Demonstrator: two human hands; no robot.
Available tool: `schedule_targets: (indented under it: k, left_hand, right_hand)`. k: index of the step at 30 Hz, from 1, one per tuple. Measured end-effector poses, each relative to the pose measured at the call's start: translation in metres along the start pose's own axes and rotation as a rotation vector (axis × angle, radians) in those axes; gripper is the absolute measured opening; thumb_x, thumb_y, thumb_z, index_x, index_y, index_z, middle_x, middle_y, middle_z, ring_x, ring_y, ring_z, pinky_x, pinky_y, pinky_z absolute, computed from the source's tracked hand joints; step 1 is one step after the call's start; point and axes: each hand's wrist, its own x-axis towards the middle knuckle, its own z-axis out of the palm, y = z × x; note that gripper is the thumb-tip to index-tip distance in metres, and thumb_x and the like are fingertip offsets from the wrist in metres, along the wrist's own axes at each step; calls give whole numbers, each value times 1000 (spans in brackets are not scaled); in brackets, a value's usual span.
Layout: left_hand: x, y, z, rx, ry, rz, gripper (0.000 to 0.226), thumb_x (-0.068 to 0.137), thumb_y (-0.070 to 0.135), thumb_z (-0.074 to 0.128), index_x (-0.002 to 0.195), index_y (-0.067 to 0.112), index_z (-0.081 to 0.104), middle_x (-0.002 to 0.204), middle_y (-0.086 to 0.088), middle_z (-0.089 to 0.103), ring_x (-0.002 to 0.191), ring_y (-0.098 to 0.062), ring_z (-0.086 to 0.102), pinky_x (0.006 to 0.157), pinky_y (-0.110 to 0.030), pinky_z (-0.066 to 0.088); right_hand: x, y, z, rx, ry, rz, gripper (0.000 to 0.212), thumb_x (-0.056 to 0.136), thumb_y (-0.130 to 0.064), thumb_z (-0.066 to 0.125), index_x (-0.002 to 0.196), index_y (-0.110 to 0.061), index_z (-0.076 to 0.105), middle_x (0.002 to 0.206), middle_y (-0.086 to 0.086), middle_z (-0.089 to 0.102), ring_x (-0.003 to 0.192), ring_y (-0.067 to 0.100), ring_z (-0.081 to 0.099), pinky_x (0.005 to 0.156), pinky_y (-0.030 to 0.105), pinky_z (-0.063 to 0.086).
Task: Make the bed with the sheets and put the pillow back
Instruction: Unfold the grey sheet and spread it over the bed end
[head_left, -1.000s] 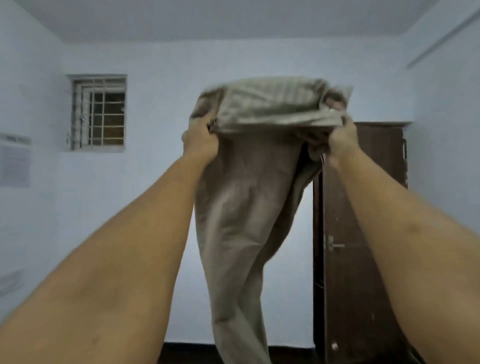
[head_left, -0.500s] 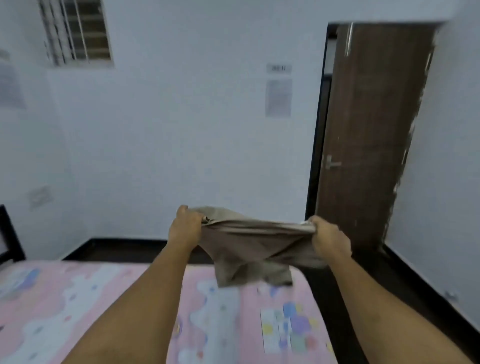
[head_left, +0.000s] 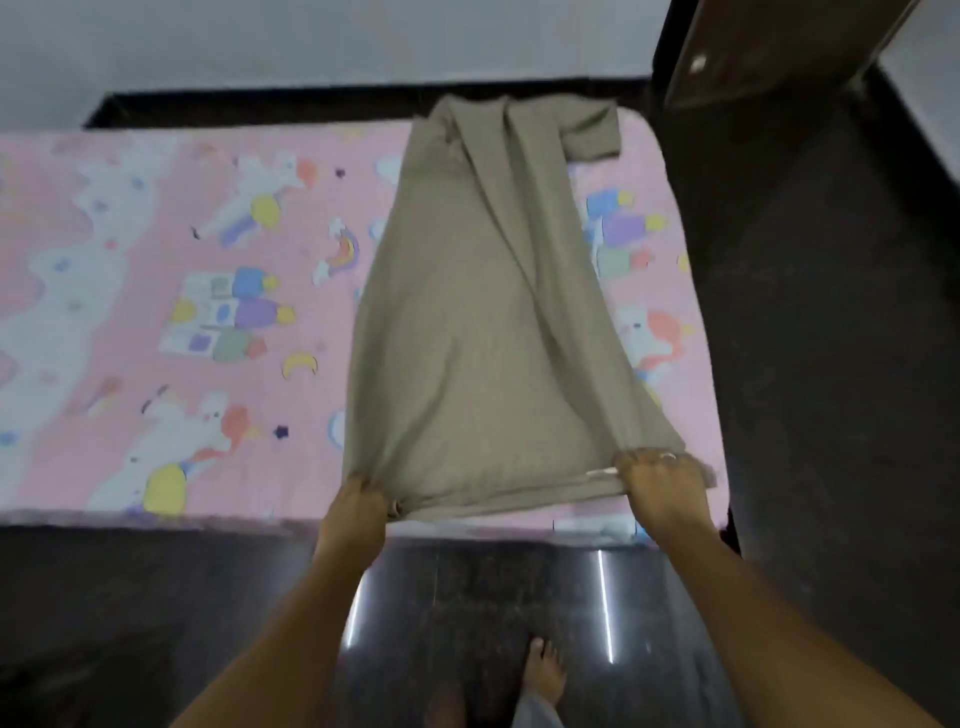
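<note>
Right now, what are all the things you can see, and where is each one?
beige sheet: one, beige, lying across the right part of the pink bedsheet, far end bunched
pink bedsheet: one, pink with unicorns and rainbows, spread flat
floor: one, dark and shiny, near side and right
door: one, brown, top right
wall: one, white, far side
left hand: one, grips the beige sheet's near left corner
right hand: one, grips its near right corner
foot: one, bare, on the floor

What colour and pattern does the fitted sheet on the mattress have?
Pink, printed with unicorns, rainbows and moons: the fitted sheet, clearest in the head view.
</note>
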Motion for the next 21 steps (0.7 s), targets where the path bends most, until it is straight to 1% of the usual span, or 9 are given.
schedule_targets:
  k: [4,7,9,10,12,13,17,20,21]
  left_hand:
    - [12,-6,27,50,41,18,29,92,12,47,114,13,64,134,-15,41,115,-32,51,98,-37,43]
    - [8,-12,43,72,83,36,25,90,10,50,109,11,68,133,-19,44,121,-35,47,100,-40,42]
    - [0,-16,47,72,158,105,18,83,4,60,96,9,71,116,-20,59,121,-37,49,95,-44,49]
    - [-6,-18,45,86,181,151,16,73,0,70,86,9,72,101,-17,66,115,-38,54,85,-45,54]
    - [-19,-28,42,120,243,217,31,45,-8,83,65,10,69,71,-10,67,96,-37,65,61,-42,58]
    - [-27,-33,43,134,285,232,36,37,-8,85,60,12,67,64,-8,66,91,-36,67,57,-40,57]
    - [-56,-58,71,140,252,280,38,37,-6,88,65,13,69,69,-3,69,95,-36,67,65,-46,59]
    - [-56,-75,96,190,182,275,38,36,-2,90,66,14,72,72,-2,69,96,-39,65,72,-49,57]
    - [-51,-79,101,206,153,266,36,37,0,91,64,15,72,73,-3,69,98,-40,64,76,-48,55]
  right_hand:
    - [-6,-17,41,-39,51,32,31,37,-5,78,63,-15,67,52,6,58,44,26,58,50,34,46]
    - [-15,-28,58,-75,160,60,17,53,-1,62,65,-12,65,51,7,58,47,28,59,55,37,47]
    - [-21,-31,61,-84,177,90,20,53,3,60,67,-10,63,51,8,58,49,29,60,56,37,46]
    - [-25,-34,61,-88,177,96,20,53,3,61,68,-10,62,52,8,58,50,29,60,56,37,45]
    - [-36,-40,63,-106,188,103,20,55,3,57,69,-10,61,51,8,57,50,29,59,56,37,44]
    - [-44,-44,64,-115,180,111,20,56,3,56,70,-10,61,51,8,56,50,29,59,55,37,43]
    - [-81,-65,85,-102,54,153,22,61,-1,63,81,-9,68,55,10,61,54,32,61,58,40,44]
    - [-95,-75,98,-75,3,206,29,69,-10,46,86,-10,69,60,12,63,61,34,62,61,42,45]
    - [-95,-77,100,-74,-23,225,29,70,-9,48,89,-11,69,64,12,64,65,35,63,62,43,45]
